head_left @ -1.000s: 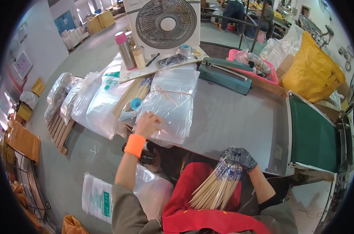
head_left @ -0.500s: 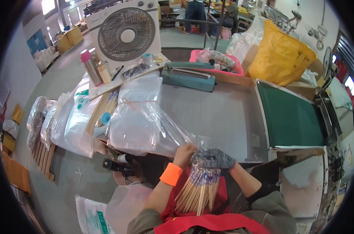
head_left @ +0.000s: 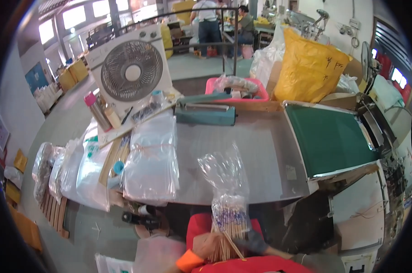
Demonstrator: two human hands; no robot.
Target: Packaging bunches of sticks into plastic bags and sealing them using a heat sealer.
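Observation:
A bundle of thin wooden sticks [head_left: 226, 243] with blue-and-white printed upper ends stands upright over my lap. Its upper part is inside a clear plastic bag [head_left: 224, 175], whose loose top rises over the table's near edge. My left hand [head_left: 207, 245], with an orange wristband, is closed around the lower left side of the bundle. My right hand [head_left: 256, 242], in a dark grey glove, presses on the bundle's right side; it is blurred and its fingers partly hidden. One stick slants away from the others at the bottom.
A stack of clear bags [head_left: 152, 168] lies on the grey table [head_left: 265, 154], left of the bundle. Behind are a teal bag sealer [head_left: 206, 114], a pink basket [head_left: 260, 91] and a fan [head_left: 132, 73]. A green belt [head_left: 333, 141] is to the right.
A bag has been drawn off the stack and now covers the sticks' upper part. Both hands have moved down from the bundle's top to its lower sides. The view has tilted up.

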